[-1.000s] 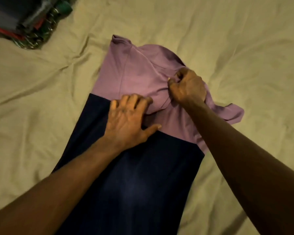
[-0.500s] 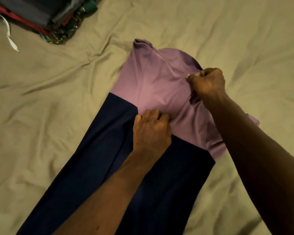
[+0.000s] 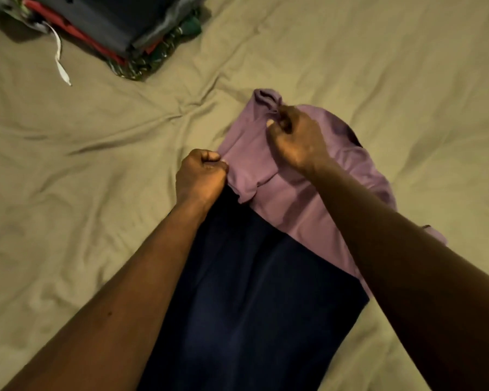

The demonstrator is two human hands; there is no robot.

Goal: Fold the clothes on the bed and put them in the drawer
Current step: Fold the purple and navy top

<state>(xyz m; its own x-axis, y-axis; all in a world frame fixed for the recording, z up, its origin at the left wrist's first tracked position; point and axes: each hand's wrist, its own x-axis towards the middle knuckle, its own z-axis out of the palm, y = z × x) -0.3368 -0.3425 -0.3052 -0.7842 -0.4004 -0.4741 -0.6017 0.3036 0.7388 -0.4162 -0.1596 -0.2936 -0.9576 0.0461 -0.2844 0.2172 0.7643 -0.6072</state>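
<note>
A two-tone garment lies on the bed, its upper part purple (image 3: 251, 153) and its lower part dark navy (image 3: 254, 300). My left hand (image 3: 201, 176) is curled into a fist at the garment's left edge, where purple meets navy, gripping the fabric there. My right hand (image 3: 294, 136) pinches the purple cloth near the collar end, lifting a fold of it. My right forearm hides part of the purple section on the right side.
A stack of folded clothes (image 3: 119, 29) sits at the upper left of the bed, with a white drawstring (image 3: 58, 57) trailing from it. The wrinkled beige bedsheet (image 3: 378, 66) spreads all around the garment.
My left hand has slid from the middle of the garment to its left edge and closed there. My right hand has moved up toward the collar. The view has shifted, showing more of the stack.
</note>
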